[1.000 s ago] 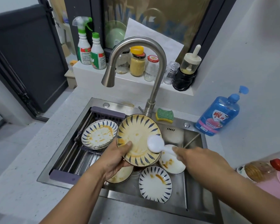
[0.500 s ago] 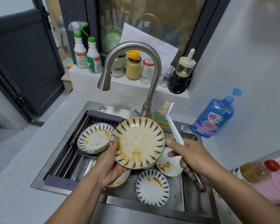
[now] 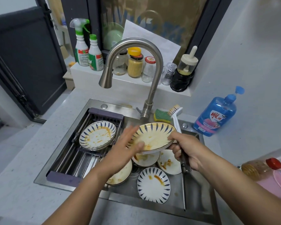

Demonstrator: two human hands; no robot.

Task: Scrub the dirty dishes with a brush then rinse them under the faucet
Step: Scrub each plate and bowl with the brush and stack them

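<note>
Stainless sink (image 3: 193, 192): stained plate (image 3: 154, 137) was held tilted over the basin, just in front of the faucet (image 3: 152, 78) base. Right hand (image 3: 188, 150) was wrapped round the brush (image 3: 175, 117) handle and also touched the plate's 3 o'clock rim; bristles pointed up at 12, beside the sponge (image 3: 161, 115). Left hand (image 3: 122, 151) was blurred, fingers straight, thumb on the plate's 8 o'clock edge. Other dirty plates (image 3: 153, 184) lay below, more on the rack (image 3: 106, 113) at 9 o'clock.
</note>
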